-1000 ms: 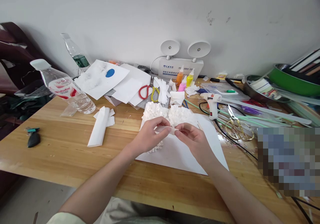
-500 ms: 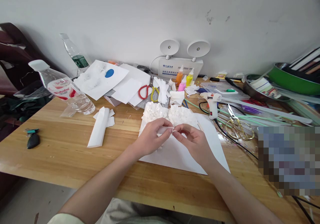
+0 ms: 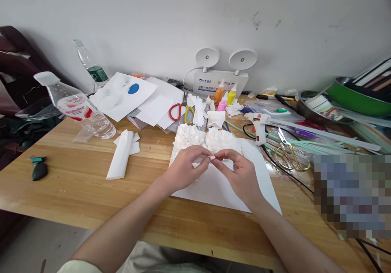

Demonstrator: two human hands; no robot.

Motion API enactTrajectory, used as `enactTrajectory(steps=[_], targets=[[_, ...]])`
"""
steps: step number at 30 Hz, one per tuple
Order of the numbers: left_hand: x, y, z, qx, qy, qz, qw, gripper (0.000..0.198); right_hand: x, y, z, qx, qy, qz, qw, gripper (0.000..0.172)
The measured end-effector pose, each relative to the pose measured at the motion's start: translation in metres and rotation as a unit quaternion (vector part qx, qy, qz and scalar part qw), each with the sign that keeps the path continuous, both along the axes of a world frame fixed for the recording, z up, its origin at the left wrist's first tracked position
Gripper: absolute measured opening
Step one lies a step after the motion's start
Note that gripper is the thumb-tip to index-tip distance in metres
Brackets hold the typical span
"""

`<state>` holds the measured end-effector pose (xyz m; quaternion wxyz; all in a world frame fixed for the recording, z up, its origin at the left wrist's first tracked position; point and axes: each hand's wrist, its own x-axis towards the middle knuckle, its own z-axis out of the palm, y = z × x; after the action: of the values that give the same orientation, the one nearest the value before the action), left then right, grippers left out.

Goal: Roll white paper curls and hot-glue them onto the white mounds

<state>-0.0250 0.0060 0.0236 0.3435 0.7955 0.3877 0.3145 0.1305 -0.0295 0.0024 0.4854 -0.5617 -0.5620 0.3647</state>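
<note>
Between the fingertips of both hands is a small white paper strip (image 3: 211, 157), mostly covered by the fingers. My left hand (image 3: 191, 165) pinches its left end, thumb against forefinger. My right hand (image 3: 233, 167) pinches it from the other side, the fingertips of the two hands nearly touching. Both hands are over a white sheet of paper (image 3: 232, 193) lying on the wooden table. Just beyond them, two clumps of crumpled white paper bits, a left clump (image 3: 188, 135) and a right clump (image 3: 220, 138), sit on the sheet's far part.
A folded white paper (image 3: 118, 159) and a water bottle (image 3: 81, 108) are to the left. Red-and-yellow-handled pliers (image 3: 182, 110), paper strips (image 3: 198, 108) and small paint bottles (image 3: 224, 96) lie behind. On the right are a glue gun (image 3: 259, 126), gold-handled scissors (image 3: 288, 153) and cables.
The strip between my fingers shows less of its length than before, now a short stub at the fingertips. My hands have barely shifted; the other things lie as they did.
</note>
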Motion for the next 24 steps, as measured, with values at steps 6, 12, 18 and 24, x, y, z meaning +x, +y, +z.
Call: enactTrajectory(steps=[6,12,18,24], targets=[[0.0002,-0.0004,0.0014,0.004,0.007,-0.01,1.0,0.015,-0.0004,0.0007,-0.0015,0.011,-0.004,0.003,1.0,0.016],[0.0003,-0.0012,-0.0031,0.055,-0.003,-0.019,0.998,0.019,-0.0002,0.0021,-0.005,-0.003,0.032,0.016,0.999,0.02],[0.0012,-0.0015,-0.0066,0.087,0.001,-0.002,0.996,0.018,-0.0001,0.0027,-0.0078,-0.019,0.055,0.019,0.998,0.021],[0.0023,-0.0031,-0.0061,0.07,0.012,0.024,0.997,0.017,-0.0001,0.0026,-0.0067,-0.016,0.048,0.024,0.998,0.018]])
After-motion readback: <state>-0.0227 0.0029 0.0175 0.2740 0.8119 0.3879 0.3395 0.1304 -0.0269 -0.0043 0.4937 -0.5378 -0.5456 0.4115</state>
